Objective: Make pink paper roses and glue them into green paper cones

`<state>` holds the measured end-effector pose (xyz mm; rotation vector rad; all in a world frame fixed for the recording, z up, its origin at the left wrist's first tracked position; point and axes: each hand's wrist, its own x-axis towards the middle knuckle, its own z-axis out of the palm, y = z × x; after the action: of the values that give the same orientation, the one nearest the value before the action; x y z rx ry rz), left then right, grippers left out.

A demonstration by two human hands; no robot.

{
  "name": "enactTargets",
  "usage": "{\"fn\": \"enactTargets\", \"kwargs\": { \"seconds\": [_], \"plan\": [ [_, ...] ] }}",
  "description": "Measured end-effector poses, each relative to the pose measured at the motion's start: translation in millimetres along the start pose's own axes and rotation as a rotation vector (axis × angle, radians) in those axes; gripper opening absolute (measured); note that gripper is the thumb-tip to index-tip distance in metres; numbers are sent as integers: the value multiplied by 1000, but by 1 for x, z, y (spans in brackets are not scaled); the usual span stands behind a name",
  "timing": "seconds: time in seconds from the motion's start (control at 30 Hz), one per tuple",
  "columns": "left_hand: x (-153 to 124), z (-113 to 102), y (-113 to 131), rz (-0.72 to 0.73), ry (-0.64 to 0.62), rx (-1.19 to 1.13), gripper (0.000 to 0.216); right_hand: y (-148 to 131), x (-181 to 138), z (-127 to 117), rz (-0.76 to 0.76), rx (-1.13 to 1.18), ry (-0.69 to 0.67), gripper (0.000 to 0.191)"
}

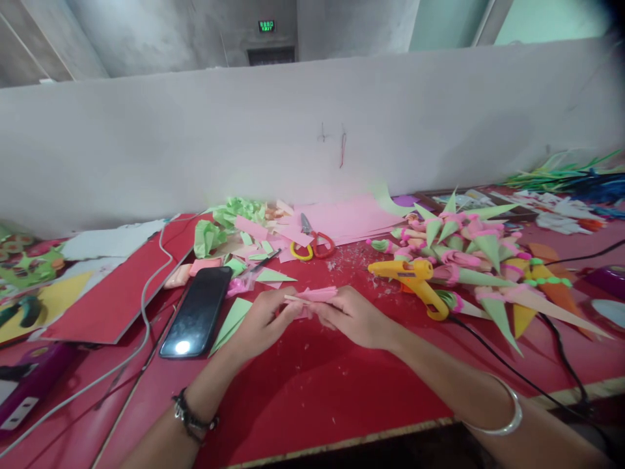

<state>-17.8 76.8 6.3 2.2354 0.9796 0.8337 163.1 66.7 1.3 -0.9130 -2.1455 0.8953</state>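
Both my hands meet over the red table (293, 397), pinching a small piece of folded pink paper (319, 295) between them. My left hand (266, 320) grips its left end, where a thin pale strip or stick (295, 299) also shows. My right hand (359, 317) holds the other end, fingers closed round it. Just beyond lie scissors (319, 244) with one red and one yellow handle. Right of my right hand a yellow glue gun (415, 280) rests on its side. Green paper triangles (233, 322) lie beside my left hand.
A black phone (198, 312) lies at the left, by a grey cable (145, 286) and a red board (131, 286). Many green and pink paper cones (469, 247) are heaped at right. Pink sheets (346, 218) and crumpled green paper (209, 238) lie before a white partition (244, 143).
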Motion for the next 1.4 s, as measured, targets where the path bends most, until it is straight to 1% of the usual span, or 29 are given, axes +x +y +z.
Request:
{"fn": "enactTargets", "kwargs": {
  "seconds": [0.1, 0.17, 0.3, 0.4, 0.57, 0.67, 0.8, 0.87, 0.93, 1.0, 1.07, 1.13, 1.2, 1.27, 1.3, 1.4],
  "plan": [
    [0, -2, 1, 19, -31, 27, 29, 0, 0, 0, 15, 106, -44, 31],
    [0, -1, 2, 8, -33, 32, 33, 0, 0, -1, -4, 80, -58, 29],
    [-1, 4, 1, -29, -1, 5, 38, -3, 1, -2, -62, -57, -57, 28],
    [0, 8, 0, -45, 41, -42, 38, -3, 0, 0, -49, -162, -33, 32],
    [1, 12, 1, -110, 102, -100, 40, -2, -2, 9, -16, -445, 92, 33],
    [1, 13, 0, -147, 134, -118, 43, 0, -3, 11, -56, -610, 155, 32],
    [1, 13, -1, -215, 110, -147, 48, 2, -5, 11, -196, -816, 103, 26],
    [2, 13, 1, -238, 90, -153, 50, 2, -5, 11, -209, -852, 88, 26],
    [2, 12, 3, -242, 97, -137, 50, 1, -4, 10, -163, -776, 95, 25],
    [3, 11, 5, -194, 122, -79, 47, 0, -2, 8, -96, -561, 97, 26],
    [3, 7, 5, -94, 141, 15, 36, -1, 0, 6, -35, -268, 72, 29],
    [2, 2, 3, 27, 134, 124, 23, 0, 0, 4, 27, 6, 9, 33],
    [2, -3, -1, 131, 102, 232, 20, 2, 0, 3, 83, 187, -58, 34],
    [1, -5, -6, 203, 70, 320, 26, 2, 0, 3, 110, 243, -88, 34],
    [1, -6, -8, 220, 56, 346, 29, 2, 0, 3, 103, 215, -80, 33],
    [1, -4, -10, 199, 37, 344, 35, 0, 0, 4, 19, -5, -6, 32]
  ]
}}
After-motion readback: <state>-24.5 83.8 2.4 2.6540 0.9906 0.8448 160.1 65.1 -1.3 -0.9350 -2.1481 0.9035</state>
